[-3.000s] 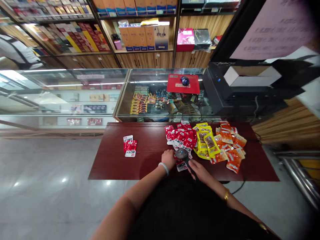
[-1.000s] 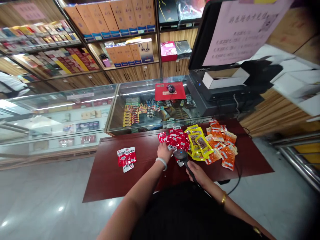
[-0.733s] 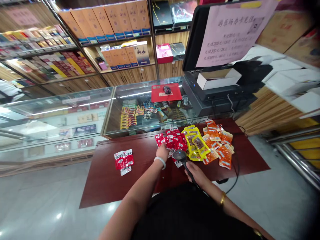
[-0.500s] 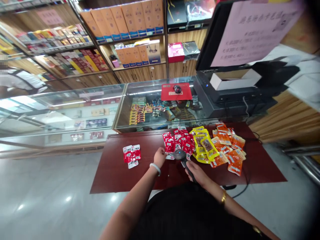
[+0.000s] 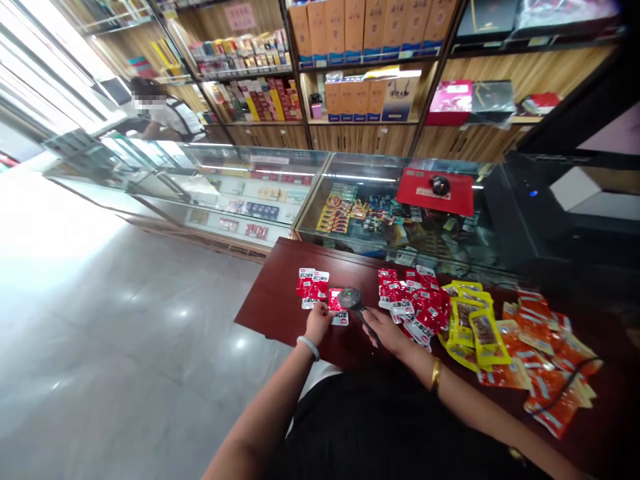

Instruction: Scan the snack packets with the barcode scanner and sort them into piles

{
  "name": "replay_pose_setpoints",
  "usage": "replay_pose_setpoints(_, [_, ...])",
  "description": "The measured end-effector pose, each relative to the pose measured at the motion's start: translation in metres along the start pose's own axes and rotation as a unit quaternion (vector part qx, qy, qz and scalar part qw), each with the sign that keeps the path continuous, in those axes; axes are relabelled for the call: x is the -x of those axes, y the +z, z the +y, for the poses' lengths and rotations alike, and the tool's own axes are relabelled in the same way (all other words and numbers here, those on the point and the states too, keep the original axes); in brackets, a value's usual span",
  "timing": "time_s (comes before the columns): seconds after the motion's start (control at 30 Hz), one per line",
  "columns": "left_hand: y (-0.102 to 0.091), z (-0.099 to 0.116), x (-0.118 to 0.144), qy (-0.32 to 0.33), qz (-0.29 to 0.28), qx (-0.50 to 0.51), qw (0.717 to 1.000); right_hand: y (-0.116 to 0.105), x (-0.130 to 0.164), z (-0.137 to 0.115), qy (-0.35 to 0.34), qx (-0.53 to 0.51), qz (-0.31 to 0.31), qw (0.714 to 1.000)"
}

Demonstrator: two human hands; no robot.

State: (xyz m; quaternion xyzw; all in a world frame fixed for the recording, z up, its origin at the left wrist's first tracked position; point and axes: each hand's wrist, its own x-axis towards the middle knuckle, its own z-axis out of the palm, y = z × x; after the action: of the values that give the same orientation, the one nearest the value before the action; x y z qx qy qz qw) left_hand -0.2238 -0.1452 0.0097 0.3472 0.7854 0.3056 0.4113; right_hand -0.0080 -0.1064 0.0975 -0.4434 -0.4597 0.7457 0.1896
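My right hand [image 5: 383, 329] is closed round the handle of a black barcode scanner [image 5: 350, 298], whose head hangs over a red-and-white snack packet [image 5: 341, 319]. A small green light shows on the scanner. My left hand [image 5: 320, 323] pinches the edge of that same packet, close to the table. Just beyond my left fingers lies a small group of red-and-white packets [image 5: 314, 288]. To the right of the scanner is a larger heap of the same red packets [image 5: 425, 303]. Beside it lie yellow snack packets [image 5: 483, 330], then orange packets [image 5: 545, 357].
A dark red table [image 5: 273, 287] carries the packets. Behind it stands a glass display counter [image 5: 320, 193] with a red mat [image 5: 463, 193] and a computer mouse [image 5: 440, 185]. A dark machine [image 5: 525, 220] stands at right. A person [image 5: 173, 117] is behind the counter at far left.
My view has swung left. Both hands have moved left from the large red heap towards the small group, the left with a packet and the right with the scanner. The scanner's light went from blue to green.
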Motion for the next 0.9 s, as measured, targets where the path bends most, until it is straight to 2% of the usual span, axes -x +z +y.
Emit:
replay_pose_setpoints(0.17, [-0.020, -0.022, -0.018, -0.044, 0.032, 0.033, 0.998, -0.006, 0.002, 0.024, 0.019, 0.012, -0.001, 1.000])
replay_pose_setpoints(0.27, [-0.036, -0.019, -0.035, -0.052, 0.065, 0.013, 0.996, -0.016, 0.009, 0.031, 0.026, 0.001, 0.025, 0.999])
replay_pose_setpoints(0.33, [-0.045, -0.009, -0.045, -0.042, 0.112, -0.060, 0.991, -0.023, 0.014, 0.031, 0.022, -0.009, 0.043, 0.999])
replay_pose_setpoints(0.43, [-0.041, 0.014, -0.053, 0.033, 0.211, -0.207, 0.955, -0.033, 0.024, 0.028, 0.014, -0.031, 0.070, 0.997])
replay_pose_setpoints(0.47, [-0.033, 0.022, -0.054, 0.066, 0.218, -0.237, 0.945, -0.036, 0.027, 0.027, 0.013, -0.039, 0.080, 0.996])
replay_pose_setpoints(0.5, [-0.022, 0.030, -0.054, 0.096, 0.199, -0.251, 0.943, -0.039, 0.031, 0.027, 0.011, -0.047, 0.091, 0.995])
replay_pose_setpoints(0.63, [0.050, 0.058, -0.043, 0.160, -0.002, -0.215, 0.964, -0.054, 0.047, 0.033, -0.009, -0.061, 0.137, 0.989])
replay_pose_setpoints(0.7, [0.090, 0.072, -0.032, 0.170, -0.067, -0.205, 0.961, -0.063, 0.056, 0.038, -0.012, -0.071, 0.158, 0.985])
replay_pose_setpoints(0.73, [0.108, 0.079, -0.027, 0.175, -0.076, -0.214, 0.958, -0.067, 0.060, 0.042, -0.008, -0.080, 0.169, 0.982])
replay_pose_setpoints(0.8, [0.138, 0.093, -0.018, 0.183, -0.061, -0.242, 0.951, -0.075, 0.068, 0.049, 0.003, -0.100, 0.189, 0.977])
replay_pose_setpoints(0.9, [0.168, 0.111, -0.013, 0.163, -0.028, -0.300, 0.939, -0.083, 0.076, 0.061, 0.012, -0.125, 0.213, 0.969])
